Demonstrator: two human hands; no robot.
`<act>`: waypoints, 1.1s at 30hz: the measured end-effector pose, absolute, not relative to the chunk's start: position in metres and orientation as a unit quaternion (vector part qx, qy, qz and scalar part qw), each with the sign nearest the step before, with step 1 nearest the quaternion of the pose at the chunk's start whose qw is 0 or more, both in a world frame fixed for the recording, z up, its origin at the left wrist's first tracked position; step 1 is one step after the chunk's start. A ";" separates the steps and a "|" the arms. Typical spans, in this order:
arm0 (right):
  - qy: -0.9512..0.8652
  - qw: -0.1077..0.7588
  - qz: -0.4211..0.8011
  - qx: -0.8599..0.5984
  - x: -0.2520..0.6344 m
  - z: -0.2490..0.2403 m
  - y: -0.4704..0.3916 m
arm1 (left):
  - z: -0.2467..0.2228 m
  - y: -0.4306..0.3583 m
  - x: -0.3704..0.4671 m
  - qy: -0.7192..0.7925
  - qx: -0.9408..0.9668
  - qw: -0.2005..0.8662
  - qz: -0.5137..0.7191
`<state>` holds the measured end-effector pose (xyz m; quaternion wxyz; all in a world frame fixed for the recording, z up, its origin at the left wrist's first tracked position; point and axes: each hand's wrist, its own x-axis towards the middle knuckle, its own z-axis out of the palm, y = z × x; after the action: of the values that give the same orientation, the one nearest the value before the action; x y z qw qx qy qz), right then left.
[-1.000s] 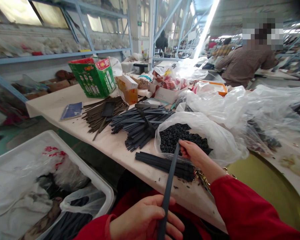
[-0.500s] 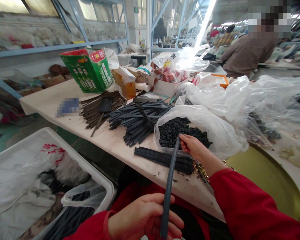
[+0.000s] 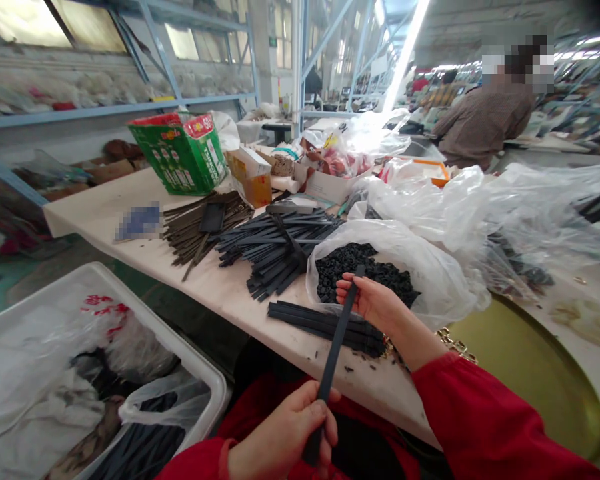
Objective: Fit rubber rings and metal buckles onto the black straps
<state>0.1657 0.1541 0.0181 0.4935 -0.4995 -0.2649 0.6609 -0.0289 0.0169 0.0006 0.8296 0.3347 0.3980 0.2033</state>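
Observation:
A long dark strap (image 3: 336, 347) stretches slantwise between my two hands. Around its lower end my left hand (image 3: 293, 427) is closed, thumb on top. My right hand (image 3: 373, 300) pinches the upper end over the mouth of a clear plastic bag (image 3: 445, 287). Small black loops (image 3: 347, 263) fill that bag. Below my right hand lies a bundle of dark straps (image 3: 305, 320), with gold metal buckles (image 3: 455, 343) at its right. A larger pile of dark straps (image 3: 280, 240) spreads beyond.
Brown straps (image 3: 190, 233) lie farther left, near a green carton (image 3: 180, 157) and a small box (image 3: 253, 177). A white bin (image 3: 215, 373) stands at lower left. A gold round tray (image 3: 535, 367) is at right. Another person (image 3: 485, 123) is in the background.
My left fingers, loosely spread before, have closed around the strap's lower end. The strap has turned flat side up, and my right hand has shifted slightly left and down.

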 end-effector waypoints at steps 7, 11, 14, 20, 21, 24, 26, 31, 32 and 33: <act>-0.245 0.468 0.707 -0.470 0.155 0.024 0.145 | -0.009 0.013 -0.030 0.469 0.468 0.720 0.206; -0.285 0.399 0.729 -0.477 0.148 0.025 0.136 | -0.007 0.008 -0.035 0.476 0.569 0.659 0.127; -0.308 0.331 0.750 -0.483 0.140 0.021 0.126 | -0.002 0.005 -0.038 0.439 0.647 0.619 0.077; -0.307 0.298 0.769 -0.476 0.141 0.013 0.120 | -0.004 0.002 -0.044 0.403 0.680 0.612 0.013; -0.303 0.321 0.763 -0.472 0.146 0.015 0.121 | -0.006 0.001 -0.045 0.422 0.649 0.632 0.029; -0.290 0.379 0.742 -0.471 0.162 0.020 0.126 | -0.008 -0.002 -0.048 0.470 0.546 0.691 0.062; -0.286 0.392 0.730 -0.482 0.172 0.022 0.128 | -0.007 -0.004 -0.049 0.463 0.515 0.718 0.070; -0.278 0.399 0.716 -0.501 0.183 0.018 0.130 | -0.005 -0.003 -0.051 0.404 0.495 0.763 0.099; -0.274 0.400 0.715 -0.503 0.185 0.016 0.131 | -0.006 -0.003 -0.051 0.397 0.489 0.770 0.102; -0.269 0.402 0.715 -0.504 0.186 0.014 0.133 | -0.006 -0.002 -0.051 0.394 0.480 0.777 0.105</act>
<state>0.1860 0.1326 0.0141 0.4022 -0.5041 -0.2691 0.7153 -0.0510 -0.0022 -0.0064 0.7767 0.4804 0.3935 0.1050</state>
